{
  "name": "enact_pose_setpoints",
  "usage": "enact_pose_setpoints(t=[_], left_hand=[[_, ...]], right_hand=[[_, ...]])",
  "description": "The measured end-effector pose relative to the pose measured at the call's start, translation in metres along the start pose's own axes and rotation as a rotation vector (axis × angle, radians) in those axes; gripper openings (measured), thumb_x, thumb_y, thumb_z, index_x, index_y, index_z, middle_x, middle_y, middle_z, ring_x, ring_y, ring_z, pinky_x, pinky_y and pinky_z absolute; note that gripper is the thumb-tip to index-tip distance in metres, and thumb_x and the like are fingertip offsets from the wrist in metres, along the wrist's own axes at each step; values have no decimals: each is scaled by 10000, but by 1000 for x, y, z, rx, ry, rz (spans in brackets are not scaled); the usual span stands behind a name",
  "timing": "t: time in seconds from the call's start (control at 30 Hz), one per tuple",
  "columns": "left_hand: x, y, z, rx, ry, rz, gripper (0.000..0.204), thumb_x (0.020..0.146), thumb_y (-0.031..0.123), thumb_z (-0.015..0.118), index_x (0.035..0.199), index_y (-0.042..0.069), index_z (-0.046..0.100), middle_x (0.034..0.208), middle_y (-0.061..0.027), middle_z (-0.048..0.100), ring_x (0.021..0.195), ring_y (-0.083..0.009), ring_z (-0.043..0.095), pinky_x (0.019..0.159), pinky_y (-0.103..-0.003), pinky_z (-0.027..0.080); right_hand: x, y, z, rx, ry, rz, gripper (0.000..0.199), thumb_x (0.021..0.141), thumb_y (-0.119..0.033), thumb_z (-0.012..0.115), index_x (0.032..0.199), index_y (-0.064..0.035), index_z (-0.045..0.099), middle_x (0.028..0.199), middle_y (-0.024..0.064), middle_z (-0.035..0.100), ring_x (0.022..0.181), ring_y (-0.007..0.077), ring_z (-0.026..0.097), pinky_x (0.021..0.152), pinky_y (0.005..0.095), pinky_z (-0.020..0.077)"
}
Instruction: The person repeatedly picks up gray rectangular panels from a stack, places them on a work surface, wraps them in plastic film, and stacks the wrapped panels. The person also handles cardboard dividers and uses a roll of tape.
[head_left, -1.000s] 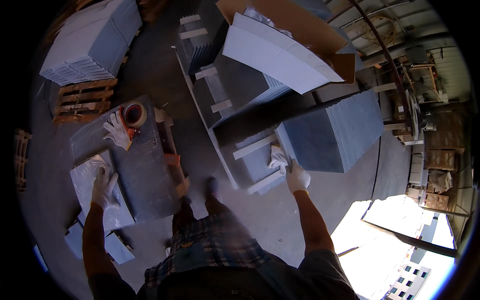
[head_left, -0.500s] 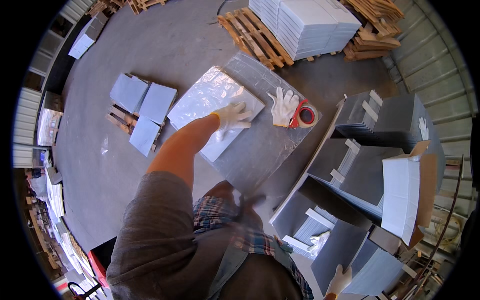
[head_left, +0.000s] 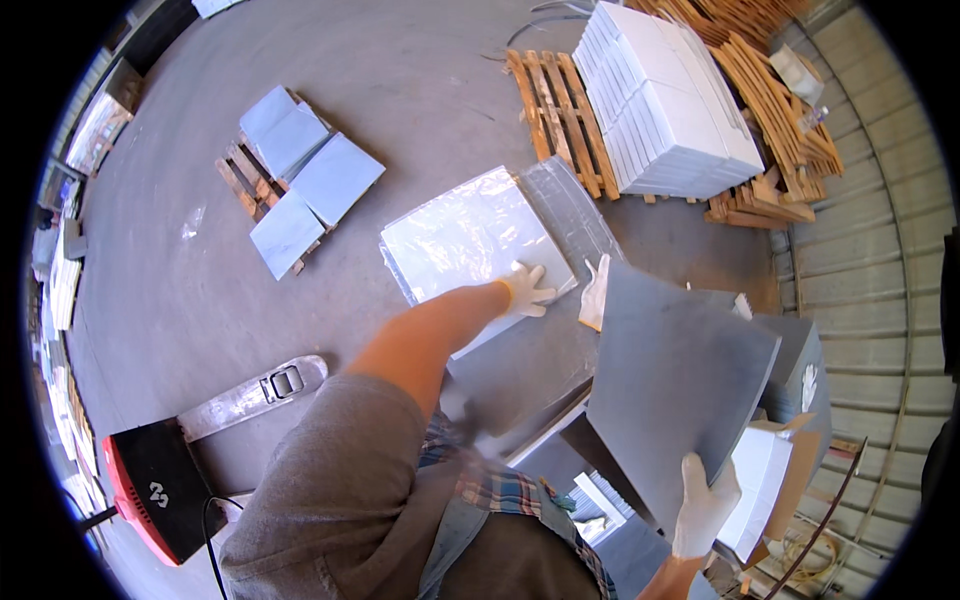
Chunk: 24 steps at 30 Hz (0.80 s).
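The gloved right hand grips a tilted grey panel near its lower corner, while the gloved left hand lies with fingers spread on a plastic-wrapped white sheet. A loose white glove shows between them, just beside the panel's edge. Beyond, a white stack stands near stacked wooden slats; a red-and-black pallet jack sits at lower left.

Fingers of the right hand are mostly lost behind the gray panel, which also blocks part of the white box. Pale crumpled thing below-left of the panel? Too tiny to tell. Wood pile above the panel's cut off up top.
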<state>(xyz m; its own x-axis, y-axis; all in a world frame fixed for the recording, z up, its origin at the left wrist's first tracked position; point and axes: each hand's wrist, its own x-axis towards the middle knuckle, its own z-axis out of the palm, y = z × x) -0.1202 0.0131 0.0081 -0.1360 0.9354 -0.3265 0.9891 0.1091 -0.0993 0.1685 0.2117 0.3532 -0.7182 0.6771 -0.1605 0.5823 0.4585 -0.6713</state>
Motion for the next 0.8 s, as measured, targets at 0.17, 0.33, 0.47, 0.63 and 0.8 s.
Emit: enact_pose_setpoints(t=[0.17, 0.33, 0.47, 0.63, 0.8], left_hand=[[19, 6, 26, -60, -8, -32, 412, 893, 290, 634, 1293, 341, 549, 1528, -62, 325, 1386, -544, 327, 891, -696, 501], [20, 10, 19, -115, -130, -80, 486, 904, 383, 643, 1376, 380, 524, 1629, -24, 216, 1459, -537, 240, 939, -738, 470], [26, 10, 20, -122, -116, -88, 515, 901, 449, 645, 1394, 363, 520, 1613, -25, 242, 1462, -531, 256, 949, -711, 483], [27, 8, 24, -120, -116, -81, 496, 914, 449, 632, 1390, 349, 537, 1614, -36, 249, 1461, -526, 264, 940, -704, 491], [12, 4, 3, -108, -163, -63, 484, 932, 448, 614, 1399, 344, 539, 1638, -39, 222, 1464, -515, 270, 935, -686, 498]], right_hand=[[72, -94, 62, -31, -50, -307, 323, 877, -138, 674, 1123, 71, 691, 897, 118, 721, 799, 157, 637, 780, 324, 526], [131, -158, 128, -10, -232, -427, 321, 893, -141, 673, 1140, 63, 684, 904, 91, 709, 814, 133, 608, 794, 308, 510], [170, -180, 177, 5, -327, -545, 316, 896, -153, 687, 1136, 51, 686, 926, 90, 710, 831, 128, 606, 802, 308, 506], [193, -189, 222, -65, -355, -604, 327, 890, -176, 704, 1135, 39, 689, 982, 124, 739, 857, 169, 655, 819, 323, 515], [205, -180, 234, -132, -410, -566, 315, 883, -184, 705, 1111, 32, 698, 962, 150, 746, 854, 198, 681, 817, 339, 524]])
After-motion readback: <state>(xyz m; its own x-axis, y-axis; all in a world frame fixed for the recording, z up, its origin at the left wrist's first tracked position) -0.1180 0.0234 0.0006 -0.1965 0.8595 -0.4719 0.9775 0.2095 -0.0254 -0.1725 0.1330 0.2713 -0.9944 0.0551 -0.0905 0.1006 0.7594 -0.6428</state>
